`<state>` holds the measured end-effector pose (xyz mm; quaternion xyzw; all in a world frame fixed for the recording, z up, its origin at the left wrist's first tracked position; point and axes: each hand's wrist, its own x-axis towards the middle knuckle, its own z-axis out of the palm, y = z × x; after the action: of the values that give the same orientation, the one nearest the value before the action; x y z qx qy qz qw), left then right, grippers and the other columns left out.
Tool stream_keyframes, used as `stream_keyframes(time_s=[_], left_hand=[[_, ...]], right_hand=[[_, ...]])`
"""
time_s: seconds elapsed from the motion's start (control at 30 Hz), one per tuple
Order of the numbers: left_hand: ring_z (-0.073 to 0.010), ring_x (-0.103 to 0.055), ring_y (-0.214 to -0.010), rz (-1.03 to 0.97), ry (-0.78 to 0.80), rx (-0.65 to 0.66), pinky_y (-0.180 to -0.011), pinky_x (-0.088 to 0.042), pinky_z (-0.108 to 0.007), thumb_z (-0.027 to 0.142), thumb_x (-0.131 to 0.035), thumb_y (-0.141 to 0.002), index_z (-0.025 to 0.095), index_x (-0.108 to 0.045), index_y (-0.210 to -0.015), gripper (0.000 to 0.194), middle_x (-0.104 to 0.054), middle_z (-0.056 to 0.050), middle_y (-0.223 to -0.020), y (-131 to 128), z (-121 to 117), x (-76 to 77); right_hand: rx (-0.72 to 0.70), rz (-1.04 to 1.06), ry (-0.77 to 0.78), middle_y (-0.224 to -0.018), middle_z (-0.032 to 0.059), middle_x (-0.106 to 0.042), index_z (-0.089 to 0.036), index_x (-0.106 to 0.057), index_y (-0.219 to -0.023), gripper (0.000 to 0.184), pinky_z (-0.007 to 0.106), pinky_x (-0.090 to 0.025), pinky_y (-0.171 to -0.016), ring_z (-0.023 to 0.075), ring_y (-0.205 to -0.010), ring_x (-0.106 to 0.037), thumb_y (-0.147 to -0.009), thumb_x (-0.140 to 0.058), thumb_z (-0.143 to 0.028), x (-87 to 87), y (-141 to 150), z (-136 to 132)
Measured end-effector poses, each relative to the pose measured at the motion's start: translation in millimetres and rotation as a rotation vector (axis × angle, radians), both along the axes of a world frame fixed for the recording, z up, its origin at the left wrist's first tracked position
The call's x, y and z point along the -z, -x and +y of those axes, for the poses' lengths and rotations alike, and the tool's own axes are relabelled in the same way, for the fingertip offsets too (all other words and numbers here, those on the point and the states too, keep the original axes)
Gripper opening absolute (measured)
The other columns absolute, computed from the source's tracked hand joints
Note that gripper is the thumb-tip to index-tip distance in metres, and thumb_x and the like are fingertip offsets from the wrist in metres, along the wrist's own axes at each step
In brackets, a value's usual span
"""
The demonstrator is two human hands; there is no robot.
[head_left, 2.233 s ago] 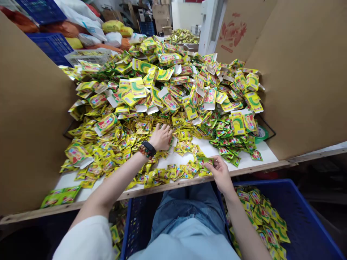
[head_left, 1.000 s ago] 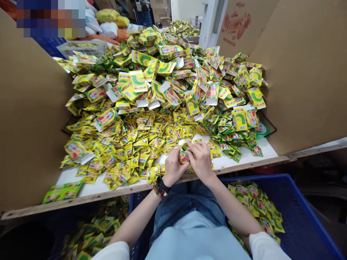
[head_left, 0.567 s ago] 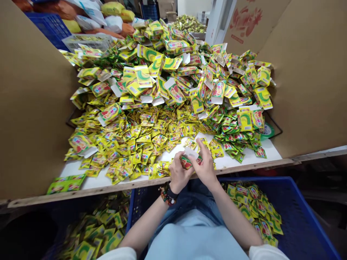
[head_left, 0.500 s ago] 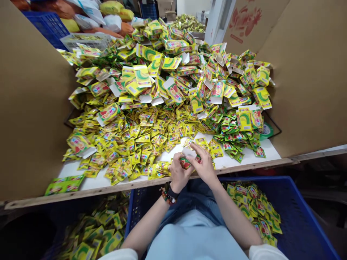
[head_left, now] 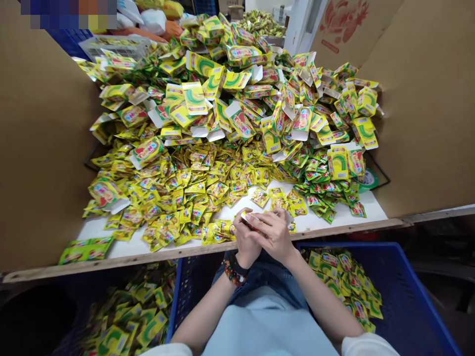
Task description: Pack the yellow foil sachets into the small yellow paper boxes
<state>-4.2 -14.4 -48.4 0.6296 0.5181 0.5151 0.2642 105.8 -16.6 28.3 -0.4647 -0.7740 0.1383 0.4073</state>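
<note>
Both of my hands meet at the near edge of the white table (head_left: 330, 217). My left hand (head_left: 245, 242) is closed around a small carton (head_left: 248, 219), of which only a white flap and a bit of red show. My right hand (head_left: 276, 235) lies over the carton from the right, fingers pressed onto it. Just beyond my hands lie loose yellow sachets (head_left: 260, 197). A big heap of yellow sachets (head_left: 178, 193) fills the left middle, green sachets (head_left: 319, 190) lie at the right, and flat yellow cartons (head_left: 237, 99) pile up behind.
Cardboard walls stand at the left (head_left: 37, 148) and right (head_left: 426, 109) of the table. A blue crate (head_left: 411, 301) with filled cartons sits low at my right. More cartons (head_left: 126, 321) lie below the table at my left. A tape roll (head_left: 367, 179) lies at the right.
My left hand left the sachet heap and joined my right hand at the table edge. Together they took up a carton, and its white flap has gone from standing up to folded down.
</note>
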Motion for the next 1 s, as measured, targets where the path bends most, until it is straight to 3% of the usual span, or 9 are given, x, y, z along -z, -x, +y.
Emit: stream_keyframes(time_s=[0.1,0.27,0.43,0.53,0.73,0.83,0.9,1.0], left_hand=[[-0.0282,-0.062,-0.105,0.062,-0.074,-0.178,-0.086,-0.053,-0.045,0.034,-0.057,-0.087,0.017,-0.034,-0.130,0.052,-0.057,-0.017,-0.118,-5,1,-0.7],[-0.0264,-0.065,-0.101,0.146,-0.045,-0.168,-0.083,-0.055,-0.041,0.035,-0.059,-0.085,0.017,-0.041,-0.130,0.052,-0.061,-0.016,-0.118,-7,3,-6.4],[-0.0261,-0.065,-0.103,0.107,-0.024,-0.155,-0.085,-0.055,-0.042,0.033,-0.060,-0.084,0.017,-0.040,-0.131,0.053,-0.061,-0.015,-0.118,-6,2,-8.3],[-0.0238,-0.065,-0.104,0.061,-0.038,-0.143,-0.087,-0.056,-0.041,0.028,-0.056,-0.087,0.019,-0.040,-0.130,0.047,-0.062,-0.014,-0.118,-7,3,-10.0],[-0.0229,-0.068,-0.101,0.047,-0.009,-0.182,-0.081,-0.057,-0.036,0.024,-0.057,-0.086,0.020,-0.041,-0.128,0.045,-0.063,-0.013,-0.118,-5,6,-11.2],[-0.0243,-0.066,-0.106,0.033,-0.002,-0.152,-0.084,-0.056,-0.037,0.025,-0.057,-0.085,0.019,-0.041,-0.130,0.048,-0.061,-0.014,-0.122,-4,6,-10.9],[-0.0254,-0.064,-0.109,0.032,-0.008,-0.136,-0.086,-0.055,-0.039,0.028,-0.059,-0.085,0.018,-0.042,-0.130,0.049,-0.060,-0.015,-0.124,-3,7,-10.8],[-0.0251,-0.062,-0.110,0.015,-0.028,-0.117,-0.087,-0.055,-0.040,0.033,-0.061,-0.085,0.020,-0.049,-0.125,0.043,-0.058,-0.015,-0.130,0,7,-12.5]], right_hand=[[0.064,0.124,0.130,-0.097,0.0009,-0.079,-0.028,-0.073,-0.106,0.023,0.046,-0.031,-0.101,0.0199,-0.084,-0.072,-0.095,-0.054,-0.029,4.0,0,6],[0.110,0.203,0.286,-0.103,0.0020,-0.077,-0.029,-0.075,-0.102,0.021,0.049,-0.028,-0.106,0.0225,-0.095,-0.071,-0.089,-0.059,-0.023,-0.3,3,14],[0.067,0.223,0.383,-0.100,0.0001,-0.078,-0.031,-0.076,-0.096,0.021,0.052,-0.024,-0.112,0.0226,-0.095,-0.072,-0.089,-0.060,-0.020,-6.3,4,17],[0.000,0.143,0.321,-0.101,-0.0006,-0.078,-0.031,-0.077,-0.092,0.023,0.054,-0.018,-0.116,0.0225,-0.100,-0.072,-0.090,-0.058,-0.018,-7.0,3,16],[-0.178,-0.133,0.111,-0.128,0.0073,-0.067,-0.026,-0.063,-0.125,0.036,0.059,-0.011,-0.118,0.0246,-0.125,-0.058,-0.092,-0.053,-0.016,-1.0,-5,18],[-0.250,-0.202,0.098,-0.130,0.0063,-0.066,-0.025,-0.068,-0.116,0.036,0.060,-0.010,-0.118,0.0236,-0.128,-0.055,-0.090,-0.049,-0.008,3.9,-10,23],[-0.270,-0.198,0.057,-0.128,0.0064,-0.067,-0.025,-0.072,-0.107,0.035,0.060,-0.011,-0.118,0.0244,-0.126,-0.057,-0.088,-0.048,-0.007,7.6,-12,23],[-0.177,-0.056,-0.052,-0.120,0.0048,-0.071,-0.028,-0.069,-0.116,0.038,0.058,-0.015,-0.118,0.0242,-0.122,-0.061,-0.090,-0.048,-0.011,12.7,-19,18]])
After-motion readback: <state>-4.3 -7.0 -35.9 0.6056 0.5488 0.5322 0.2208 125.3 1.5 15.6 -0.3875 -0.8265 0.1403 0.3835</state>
